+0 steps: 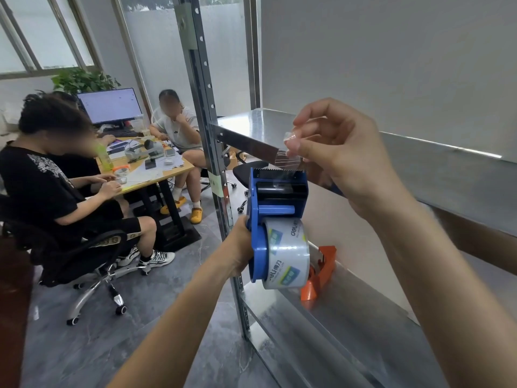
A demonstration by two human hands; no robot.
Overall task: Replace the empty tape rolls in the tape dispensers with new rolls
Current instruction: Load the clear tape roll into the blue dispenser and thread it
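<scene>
1. the blue plastic handheld tape dispenser (275, 197) is held in the air, upright, with its serrated cutter end uppermost. it stands just in front of the grey metal shelving rack, beside the perforated upright post (207, 121) and between the levels of the upper shelf (251, 127) and the lower shelf (279, 312).
2. a full roll of clear packing tape (288, 253) is seated on the dispenser's hub at the lower end. the roll is wide and glossy, and it bears blue-and-green printed labels and grey lettering.
3. a strip of clear tape (288, 158) runs up from the cutter end of the dispenser. it is wrinkled and catches the light.
4. the left hand (237, 247) grips the dispenser from the left side, fingers wrapped round the part behind the roll. the fingertips are hidden by the blue body.
5. the right hand (341, 155) is above and to the right of the cutter. thumb and forefinger pinch the free end of the strip, and the other fingers are curled.
6. an orange plastic tape dispenser (321, 273) lies on the lower shelf near the end by the upright post, toward the wall-side edge. it is partly hidden behind the roll, so whether it carries tape cannot be told.
7. in the background left, people sit at a wooden desk (179, 168) strewn with papers and small items. a lit computer monitor (110, 105) and a green leafy plant (81, 79) stand at its far edge.
</scene>
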